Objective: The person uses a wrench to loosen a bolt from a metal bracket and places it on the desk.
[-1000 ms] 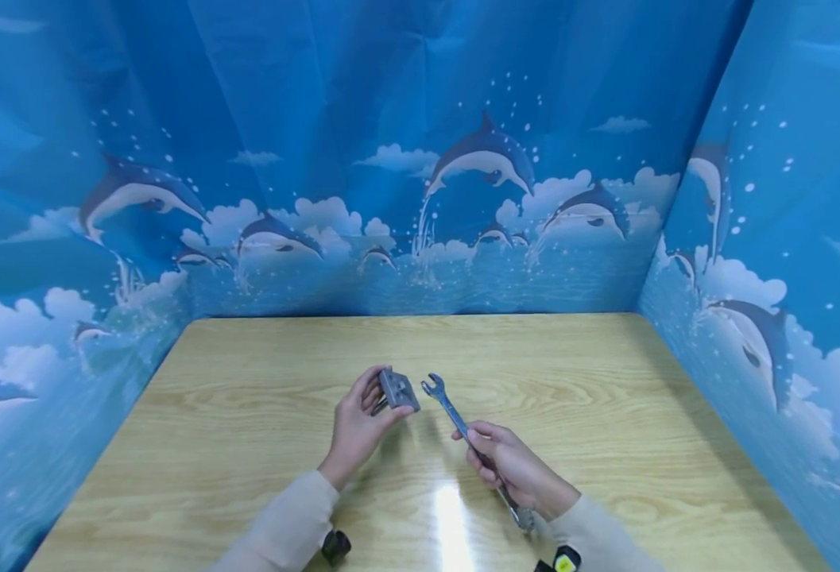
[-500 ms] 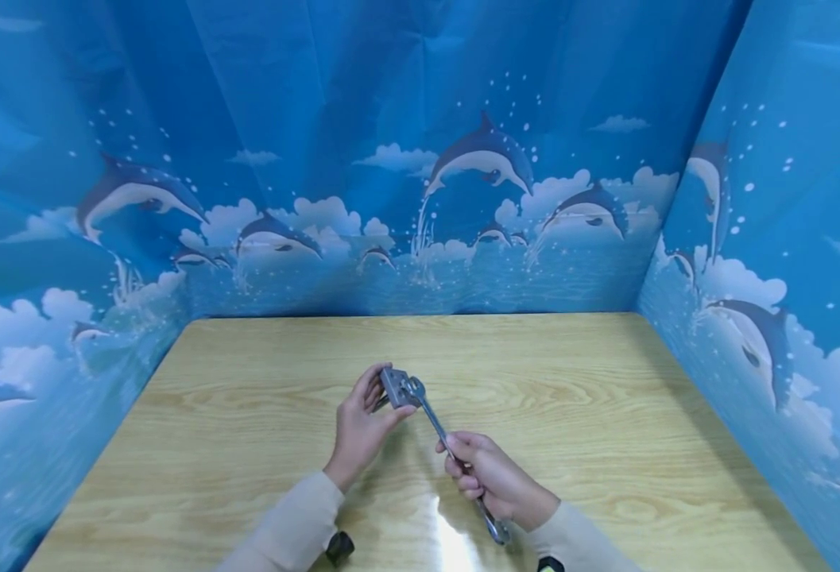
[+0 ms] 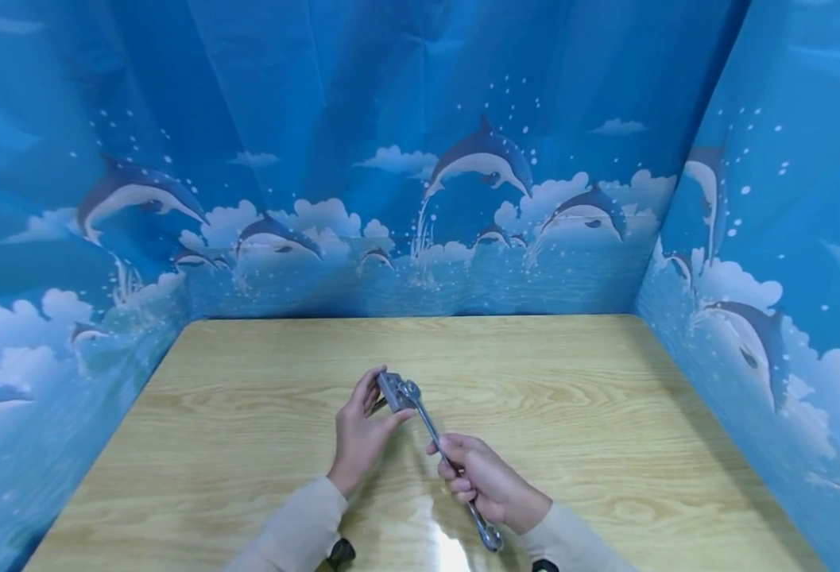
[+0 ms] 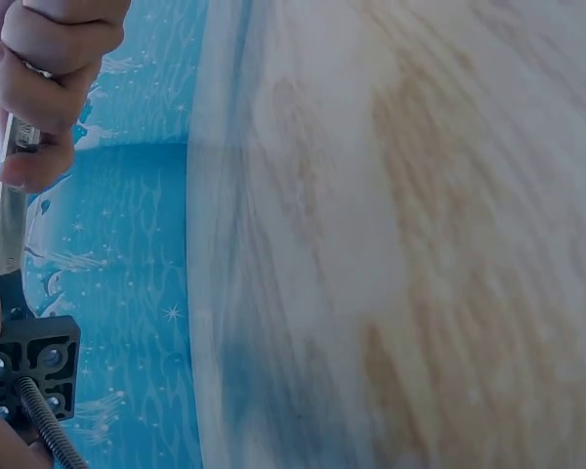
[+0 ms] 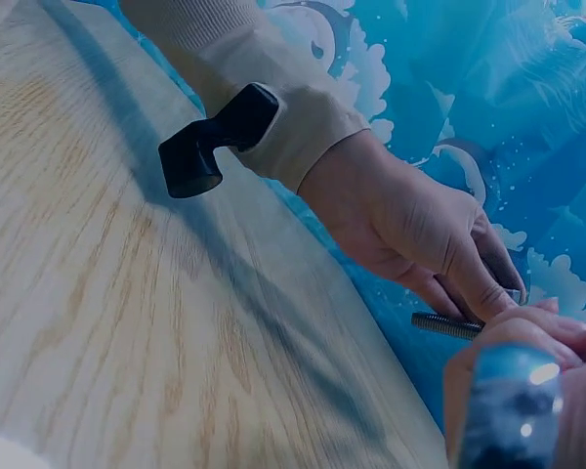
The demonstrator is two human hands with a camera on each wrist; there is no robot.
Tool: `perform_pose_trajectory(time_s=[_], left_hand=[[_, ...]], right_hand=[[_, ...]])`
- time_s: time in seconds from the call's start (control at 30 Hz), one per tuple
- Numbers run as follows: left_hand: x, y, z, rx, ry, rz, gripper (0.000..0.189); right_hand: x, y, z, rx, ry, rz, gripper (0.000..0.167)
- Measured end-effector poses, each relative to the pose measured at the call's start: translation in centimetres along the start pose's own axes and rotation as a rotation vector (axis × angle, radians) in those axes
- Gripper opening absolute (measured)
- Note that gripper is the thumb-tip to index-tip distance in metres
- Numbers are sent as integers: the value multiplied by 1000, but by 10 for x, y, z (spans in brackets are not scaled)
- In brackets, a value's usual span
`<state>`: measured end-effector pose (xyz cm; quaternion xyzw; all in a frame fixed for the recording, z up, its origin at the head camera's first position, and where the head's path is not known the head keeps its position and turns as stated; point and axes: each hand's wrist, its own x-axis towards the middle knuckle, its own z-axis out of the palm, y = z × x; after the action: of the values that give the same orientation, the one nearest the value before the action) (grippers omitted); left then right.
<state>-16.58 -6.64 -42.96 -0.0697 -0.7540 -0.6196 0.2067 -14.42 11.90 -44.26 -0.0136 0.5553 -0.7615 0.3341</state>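
My left hand [image 3: 357,441] holds a small grey square block [image 3: 389,391] at its edges, between thumb and fingers, above the table. In the left wrist view the block shows corner holes, and a threaded bolt [image 4: 45,420] juts from its underside. My right hand [image 3: 487,481] grips a silver combination wrench [image 3: 427,421] around the middle of its shank. The wrench's open-end head overlaps the block's face in the head view; whatever sits in its jaw is hidden. Its other end sticks out below my right palm. In the right wrist view that near end [image 5: 513,410] looks large and blurred.
Both hands are over a light wood-grain table [image 3: 262,365]. Blue dolphin-printed sheeting [image 3: 362,95] stands along its back and sides. A black camera mount [image 5: 215,137] is strapped on the left sleeve.
My right hand has moved left with the wrench, from beside the block until the open-end head lies over its face. The left hand has stayed nearly still with the block.
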Motion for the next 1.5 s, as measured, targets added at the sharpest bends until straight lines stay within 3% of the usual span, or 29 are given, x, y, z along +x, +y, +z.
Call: perform_pose_trajectory(time_s=[0.23,0.4,0.57,0.67,0.8,0.97,1.2,1.27,1.4,1.5], left_hand=[[-1,-2,1,-6,-1,22,73],[0,-23,7,-7,2,24,76],[-5,-37,13,27,-32,81,76],[-7,-37,14,13,-45,83,76],[-4,-36,12,-38,1,18,75],[0,-33,8,-47,18,-19,76],[1,-32,7,-65,18,-13,76],[0,-22,7,-53,17,-5,75],[-2,-22,7,-38,16,-9,75],[-2,-33,7,-41,8,-2,76]], right_hand=[[-1,2,4,6,-9,2,25],[2,3,6,35,8,-21,24],[3,-2,8,-3,47,-69,25],[2,-7,9,-42,63,-87,27],[-3,-10,9,-71,92,-87,27],[-7,-6,7,-97,95,-54,28],[-6,1,9,-75,52,-41,29],[-5,3,10,-65,44,-45,28],[-3,6,12,-42,44,-52,27],[-3,8,12,-32,48,-49,26]])
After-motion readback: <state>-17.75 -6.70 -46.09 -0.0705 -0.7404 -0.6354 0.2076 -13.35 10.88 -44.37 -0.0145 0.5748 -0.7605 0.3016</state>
